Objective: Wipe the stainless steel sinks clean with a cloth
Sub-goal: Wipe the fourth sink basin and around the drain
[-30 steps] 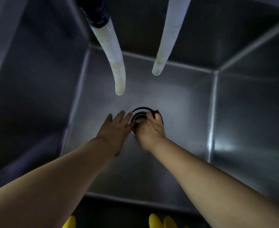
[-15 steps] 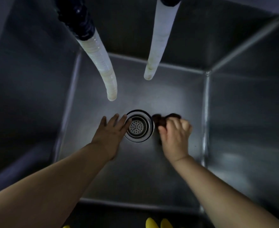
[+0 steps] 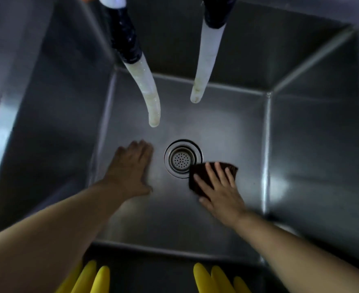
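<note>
Deep stainless steel sink, floor dull, mostly dry-looking; walls show no wiping marks, so most of the job looks left. Two pale corrugated hoses hang beyond the round perforated drain strainer. Left hand flat on the floor left of the drain, grip apart. Right hand straight-fingered, pressing dark brown cloth touching the drain's right rim. Yellow rubber gloves nearest edge.
</note>
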The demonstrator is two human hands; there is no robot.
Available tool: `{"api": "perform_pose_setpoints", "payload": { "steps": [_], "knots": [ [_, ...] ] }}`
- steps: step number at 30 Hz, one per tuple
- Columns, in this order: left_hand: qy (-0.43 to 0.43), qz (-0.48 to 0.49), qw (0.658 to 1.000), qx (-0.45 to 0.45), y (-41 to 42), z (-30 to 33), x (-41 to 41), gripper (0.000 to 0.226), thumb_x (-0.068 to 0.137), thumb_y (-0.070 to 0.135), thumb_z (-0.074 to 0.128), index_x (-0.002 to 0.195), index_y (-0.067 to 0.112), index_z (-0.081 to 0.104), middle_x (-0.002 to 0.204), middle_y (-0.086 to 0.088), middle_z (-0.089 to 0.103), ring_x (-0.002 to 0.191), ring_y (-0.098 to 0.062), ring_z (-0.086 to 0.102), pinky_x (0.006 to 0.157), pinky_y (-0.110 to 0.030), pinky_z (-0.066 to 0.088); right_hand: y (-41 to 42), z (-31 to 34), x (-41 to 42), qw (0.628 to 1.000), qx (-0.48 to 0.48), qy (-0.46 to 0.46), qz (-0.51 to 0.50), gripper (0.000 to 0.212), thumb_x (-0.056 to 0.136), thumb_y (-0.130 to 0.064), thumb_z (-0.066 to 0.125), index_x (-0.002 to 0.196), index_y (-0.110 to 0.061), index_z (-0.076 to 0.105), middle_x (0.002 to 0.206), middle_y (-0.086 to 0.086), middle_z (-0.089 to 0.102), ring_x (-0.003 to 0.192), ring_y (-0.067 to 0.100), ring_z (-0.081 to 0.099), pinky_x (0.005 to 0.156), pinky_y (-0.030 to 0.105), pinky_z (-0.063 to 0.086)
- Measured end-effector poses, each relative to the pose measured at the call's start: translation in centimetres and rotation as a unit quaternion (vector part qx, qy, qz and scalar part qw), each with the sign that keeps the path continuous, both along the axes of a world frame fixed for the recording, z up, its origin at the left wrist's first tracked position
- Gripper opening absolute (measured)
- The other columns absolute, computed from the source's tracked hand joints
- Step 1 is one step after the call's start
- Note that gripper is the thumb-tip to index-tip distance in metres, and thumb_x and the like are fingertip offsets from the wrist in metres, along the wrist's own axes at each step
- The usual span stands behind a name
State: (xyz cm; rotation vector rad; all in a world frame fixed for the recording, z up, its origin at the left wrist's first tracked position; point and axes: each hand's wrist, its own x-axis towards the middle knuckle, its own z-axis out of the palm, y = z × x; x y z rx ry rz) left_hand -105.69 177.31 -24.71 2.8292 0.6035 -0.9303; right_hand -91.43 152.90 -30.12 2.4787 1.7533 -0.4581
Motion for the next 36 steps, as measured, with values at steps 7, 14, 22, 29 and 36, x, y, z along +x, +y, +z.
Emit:
{"api": "perform_pose_setpoints", "payload": {
  "steps": [7, 14, 22, 29, 36],
  "knots": [
    [-0.045, 0.084, 0.993, 0.070, 4.5, 4.8, -1.4, 0.091, 0.078, 0.045, 0.067, 0.147, 0.008, 0.020, 0.155, -0.008, 0.017, 0.138, -0.027, 0.022, 0.109, -0.038, 0.029, 3.4, 0.4, -5.8, 0.952, -0.006, 0.039, 0.304, 0.065, 0.080, -0.062, 0.056, 0.139, -0.039, 0.041, 0.150, 0.006, 0.037, 0.138, 0.033, 0.032, 0.109, 0.053, 0.023],
    [-0.058, 0.016, 0.991, 0.117, 4.6, 8.4, -2.9, 0.085, 0.081, 0.046, 0.059, 0.147, 0.008, 0.022, 0.156, -0.013, 0.013, 0.141, -0.029, 0.016, 0.113, -0.041, 0.018, 11.7, -0.8, -6.7, 0.957, -0.036, 0.078, 0.276, 0.061, 0.094, -0.050, 0.044, 0.148, -0.036, 0.019, 0.159, 0.004, 0.007, 0.146, 0.030, -0.006, 0.109, 0.041, -0.025],
    [-0.240, -0.122, 0.947, 0.174, 8.2, 14.6, -4.9, 0.042, 0.080, 0.024, 0.046, 0.110, 0.001, 0.064, 0.119, -0.019, 0.061, 0.123, -0.038, 0.049, 0.110, -0.050, 0.031, 19.4, 0.1, -0.2, 0.996, -0.004, 0.054, 0.076, 0.061, 0.099, -0.048, 0.028, 0.151, -0.031, 0.001, 0.160, 0.005, -0.005, 0.145, 0.027, -0.011, 0.115, 0.040, -0.012],
    [-0.273, -0.106, 0.948, 0.129, 12.0, 15.2, -6.5, 0.028, 0.079, 0.024, 0.053, 0.093, 0.009, 0.071, 0.101, -0.008, 0.069, 0.131, -0.031, 0.045, 0.113, -0.052, 0.025, 24.5, 0.8, 5.4, 0.995, -0.025, 0.042, -0.092, 0.078, 0.093, -0.049, 0.040, 0.151, -0.023, -0.004, 0.159, 0.007, -0.007, 0.144, 0.030, -0.009, 0.117, 0.046, -0.006],
    [-0.280, -0.084, 0.948, 0.129, 12.1, 14.5, -6.3, 0.024, 0.080, 0.019, 0.048, 0.088, 0.016, 0.070, 0.098, -0.003, 0.069, 0.133, -0.025, 0.043, 0.113, -0.051, 0.024, 29.6, 0.3, 3.1, 0.983, 0.092, 0.085, -0.136, 0.064, 0.099, -0.036, 0.040, 0.152, -0.017, 0.009, 0.157, 0.019, 0.001, 0.143, 0.038, 0.001, 0.101, 0.025, -0.028]
  ]
}}
